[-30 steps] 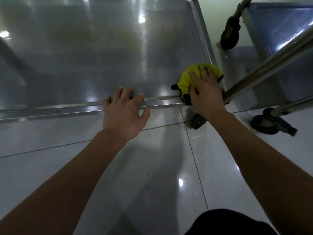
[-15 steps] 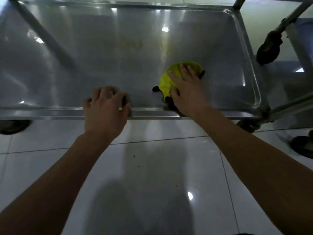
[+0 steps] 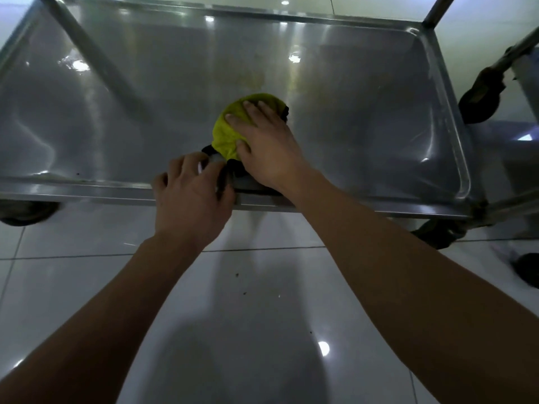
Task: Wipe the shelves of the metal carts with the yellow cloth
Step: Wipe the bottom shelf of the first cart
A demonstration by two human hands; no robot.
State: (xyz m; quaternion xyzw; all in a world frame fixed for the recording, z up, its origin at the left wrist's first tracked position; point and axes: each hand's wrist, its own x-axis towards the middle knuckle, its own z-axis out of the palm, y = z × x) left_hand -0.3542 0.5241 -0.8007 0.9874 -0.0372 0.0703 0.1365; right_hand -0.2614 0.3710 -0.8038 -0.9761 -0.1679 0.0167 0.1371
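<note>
The yellow cloth (image 3: pixel 230 128), with a black edge showing, lies bunched on the low shelf of the metal cart (image 3: pixel 364 118), near the shelf's front rim. My right hand (image 3: pixel 268 147) lies flat on the cloth and presses it down with straight fingers. My left hand (image 3: pixel 191 199) is at the front rim just left of the cloth, its fingers curled over the rim's edge and its fingertips close to the cloth's black corner.
The shelf has a raised rim all round and upright posts at the corners (image 3: pixel 437 10). Black caster wheels (image 3: pixel 481 97) of a second cart stand at the right. Glossy white floor tiles (image 3: pixel 248 316) lie below my arms.
My right hand has slid the cloth leftward along the shelf from the right front corner toward the middle. My left hand has shifted right along the rim, closer to the cloth.
</note>
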